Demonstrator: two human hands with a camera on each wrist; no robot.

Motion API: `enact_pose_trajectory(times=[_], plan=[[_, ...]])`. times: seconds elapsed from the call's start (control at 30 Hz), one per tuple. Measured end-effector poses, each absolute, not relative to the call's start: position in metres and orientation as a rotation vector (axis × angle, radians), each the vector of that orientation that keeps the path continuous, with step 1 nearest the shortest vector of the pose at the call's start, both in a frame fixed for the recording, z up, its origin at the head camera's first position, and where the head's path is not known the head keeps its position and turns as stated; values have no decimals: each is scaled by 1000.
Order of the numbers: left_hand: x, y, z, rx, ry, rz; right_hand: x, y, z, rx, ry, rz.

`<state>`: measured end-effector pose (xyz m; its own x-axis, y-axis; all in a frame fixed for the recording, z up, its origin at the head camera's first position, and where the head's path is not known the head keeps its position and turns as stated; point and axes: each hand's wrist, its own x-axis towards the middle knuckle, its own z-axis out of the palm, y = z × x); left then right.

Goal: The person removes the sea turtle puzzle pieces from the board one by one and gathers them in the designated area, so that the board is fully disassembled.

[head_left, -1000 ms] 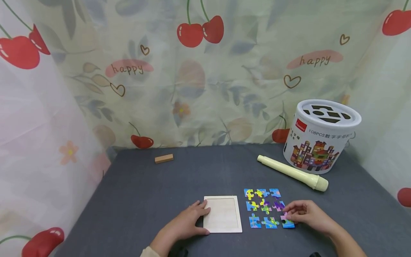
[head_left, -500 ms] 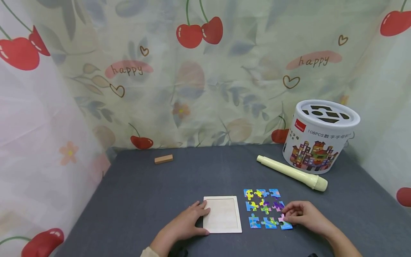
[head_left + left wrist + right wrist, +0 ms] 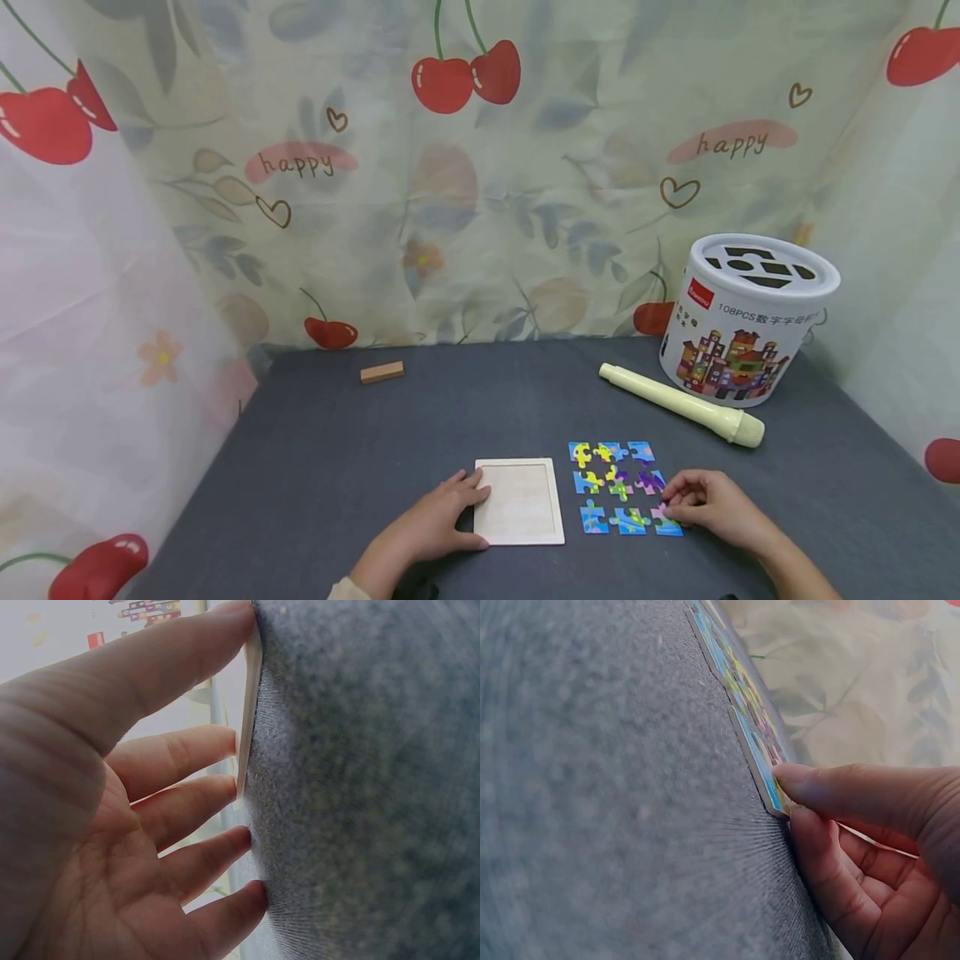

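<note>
In the head view my left hand (image 3: 442,517) rests at the left side of a square wooden puzzle tray (image 3: 519,504), its spread fingers touching the rim. Up close in the left wrist view, the thumb and two fingertips meet the thin edge of the tray (image 3: 250,705). My right hand (image 3: 716,504) pinches the near-right jigsaw piece (image 3: 667,527) between thumb and index finger. That piece (image 3: 759,761) lies almost flat on the cloth in the right wrist view, its corner under the thumb. Several other colourful jigsaw pieces (image 3: 630,521) lie in three loose rows between tray and hand.
A cream toy microphone (image 3: 675,400) lies behind the pieces. Beyond it stands a white block bucket (image 3: 738,321) with a lid of shaped holes. One small wooden block (image 3: 382,372) sits at the back left of the dark table cloth (image 3: 337,450). A printed curtain (image 3: 480,208) hangs behind.
My right hand has slid the near-right jigsaw piece slightly left, towards its neighbour, and the piece has turned a little. The left hand and tray have stayed in place.
</note>
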<state>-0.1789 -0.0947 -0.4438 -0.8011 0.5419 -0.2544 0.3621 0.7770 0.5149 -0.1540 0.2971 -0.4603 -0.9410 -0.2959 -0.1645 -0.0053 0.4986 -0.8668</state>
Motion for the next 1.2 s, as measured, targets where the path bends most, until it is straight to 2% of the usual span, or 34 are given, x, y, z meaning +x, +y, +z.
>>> enact_pose_trajectory(times=[0.37,1.2], plan=[[-178,-95,-444,726,2585,636,-151,302,-459,-545,2406,-1338],[-179,-98,-447,727,2579,654,-151,297,-456,-522,2461,-1314]])
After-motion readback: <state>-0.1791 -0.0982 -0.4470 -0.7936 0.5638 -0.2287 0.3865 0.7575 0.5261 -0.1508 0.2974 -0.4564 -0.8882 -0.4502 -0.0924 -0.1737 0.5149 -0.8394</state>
